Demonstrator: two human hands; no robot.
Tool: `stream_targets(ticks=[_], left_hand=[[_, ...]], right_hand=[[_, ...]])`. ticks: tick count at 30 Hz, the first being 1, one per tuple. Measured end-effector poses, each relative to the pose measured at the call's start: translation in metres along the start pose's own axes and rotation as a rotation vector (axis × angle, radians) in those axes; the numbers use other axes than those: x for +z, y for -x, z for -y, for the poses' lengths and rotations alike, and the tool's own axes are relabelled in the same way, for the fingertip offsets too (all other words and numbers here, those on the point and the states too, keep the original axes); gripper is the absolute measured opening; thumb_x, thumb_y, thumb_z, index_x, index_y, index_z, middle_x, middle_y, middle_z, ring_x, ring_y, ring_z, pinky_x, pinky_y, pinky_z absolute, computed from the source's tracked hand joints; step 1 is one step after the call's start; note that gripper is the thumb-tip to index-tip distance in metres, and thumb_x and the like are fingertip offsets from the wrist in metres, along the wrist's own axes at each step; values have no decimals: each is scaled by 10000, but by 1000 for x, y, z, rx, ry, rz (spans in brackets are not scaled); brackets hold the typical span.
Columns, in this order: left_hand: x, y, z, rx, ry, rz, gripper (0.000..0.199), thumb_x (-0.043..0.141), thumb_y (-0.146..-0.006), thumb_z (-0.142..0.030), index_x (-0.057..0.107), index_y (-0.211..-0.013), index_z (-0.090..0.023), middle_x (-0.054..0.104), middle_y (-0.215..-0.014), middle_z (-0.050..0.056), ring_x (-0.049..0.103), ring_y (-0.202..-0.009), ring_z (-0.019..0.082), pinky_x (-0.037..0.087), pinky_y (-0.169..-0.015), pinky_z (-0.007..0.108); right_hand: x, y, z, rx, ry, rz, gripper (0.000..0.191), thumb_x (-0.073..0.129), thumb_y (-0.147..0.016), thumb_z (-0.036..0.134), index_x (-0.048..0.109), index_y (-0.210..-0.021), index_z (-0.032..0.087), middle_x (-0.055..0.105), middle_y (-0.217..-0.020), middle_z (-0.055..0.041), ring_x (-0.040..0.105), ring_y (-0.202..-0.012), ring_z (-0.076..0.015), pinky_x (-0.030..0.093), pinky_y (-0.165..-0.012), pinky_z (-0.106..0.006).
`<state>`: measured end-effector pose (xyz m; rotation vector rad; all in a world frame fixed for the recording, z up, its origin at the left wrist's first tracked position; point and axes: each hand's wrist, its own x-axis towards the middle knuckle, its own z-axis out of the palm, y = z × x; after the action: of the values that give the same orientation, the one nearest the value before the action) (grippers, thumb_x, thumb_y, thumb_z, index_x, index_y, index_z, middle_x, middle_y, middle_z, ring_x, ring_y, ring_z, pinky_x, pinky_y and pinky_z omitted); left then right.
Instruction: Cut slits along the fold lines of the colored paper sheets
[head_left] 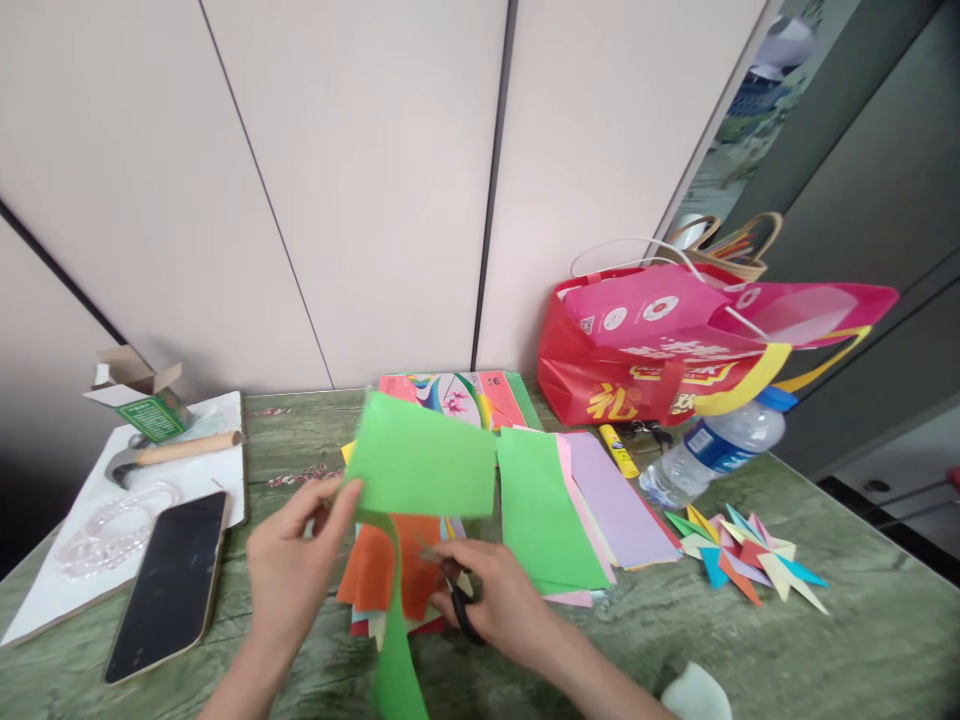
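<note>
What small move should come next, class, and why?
Probably the left hand should lay the green strip aside: it hangs below the green sheet that hand holds, near the scissors in the right hand. Whether it is fully cut off is unclear.

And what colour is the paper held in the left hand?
Green; the paper shows in the head view.

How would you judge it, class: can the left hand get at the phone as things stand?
Probably yes: the phone lies uncovered near the left hand, though its grip on the green paper may hamper it.
</note>
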<state>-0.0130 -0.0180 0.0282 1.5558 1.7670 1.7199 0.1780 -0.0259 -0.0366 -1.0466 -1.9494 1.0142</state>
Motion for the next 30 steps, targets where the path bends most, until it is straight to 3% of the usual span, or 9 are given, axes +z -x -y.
stream_targets(ticks=[2, 5, 7, 10, 13, 18, 23, 26, 30], left_hand=[[-4, -7, 0, -237, 156, -211, 20, 680, -670, -228, 662, -673, -222, 599, -529, -59, 452, -432, 82, 367, -410, 174], [-5, -16, -2, -513, 583, -315, 205, 610, -725, -145, 571, -528, -186, 485, -360, -91, 394, -310, 59, 347, -325, 145], [-1, -19, -4, -722, 772, -267, 248, 543, -765, -80, 583, -533, -159, 560, -394, -59, 453, -311, 58, 397, -331, 130], [10, -15, -7, -846, 857, -174, 295, 450, -805, -18, 626, -592, -121, 646, -473, 10, 583, -399, 94, 512, -423, 152], [20, -8, -7, -949, 920, -113, 331, 401, -815, 28, 613, -602, -111, 672, -521, 42, 652, -495, 118, 574, -530, 188], [27, -3, -4, -1034, 944, -103, 327, 373, -830, 37, 584, -626, -106, 691, -593, 71, 697, -641, 156, 603, -649, 276], [30, 1, -7, -1079, 1010, -32, 277, 395, -834, 19, 593, -678, -97, 707, -690, 99, 700, -774, 191, 585, -750, 338], [31, 5, -10, -1097, 1041, -19, 267, 403, -838, 5, 592, -674, -91, 710, -712, 119, 693, -825, 219, 580, -762, 364], [34, 10, -14, -1051, 1038, 25, 233, 426, -828, -3, 606, -700, -77, 716, -789, 155, 672, -900, 260, 557, -804, 416]], right_hand=[[0, -2, -2, 46, -100, -74, 271, 648, -668, 160, 632, -937, 184, 634, -723, -8, 573, -653, -160, 433, -631, -250], [-3, -7, -5, 143, -319, -285, 259, 626, -721, 267, 586, -957, 167, 614, -701, -5, 563, -647, -157, 443, -634, -262], [-6, -9, -5, 191, -438, -487, 291, 624, -726, 336, 561, -949, 161, 597, -704, -6, 562, -652, -159, 449, -632, -267], [-12, -10, -3, 210, -498, -728, 306, 616, -732, 373, 535, -946, 168, 577, -718, -6, 559, -661, -156, 449, -621, -265], [-13, -8, 2, 152, -516, -813, 241, 593, -755, 351, 525, -920, 190, 558, -701, 10, 544, -643, -140, 443, -588, -245], [-4, 0, 6, 16, -548, -625, 176, 607, -761, 278, 542, -906, 202, 563, -672, 19, 552, -617, -133, 449, -593, -246], [-2, 3, 5, -37, -485, -377, 327, 630, -764, 251, 518, -1069, 218, 634, -948, -67, 579, -895, -192, 425, -825, -324], [0, 2, 6, 30, -574, -223, 314, 642, -756, 313, 531, -1028, 202, 626, -824, -39, 572, -764, -167, 438, -720, -293], [10, 4, 12, 195, -777, 76, 422, 752, -625, 384, 528, -917, 178, 564, -685, 17, 501, -600, -113, 387, -587, -240]])
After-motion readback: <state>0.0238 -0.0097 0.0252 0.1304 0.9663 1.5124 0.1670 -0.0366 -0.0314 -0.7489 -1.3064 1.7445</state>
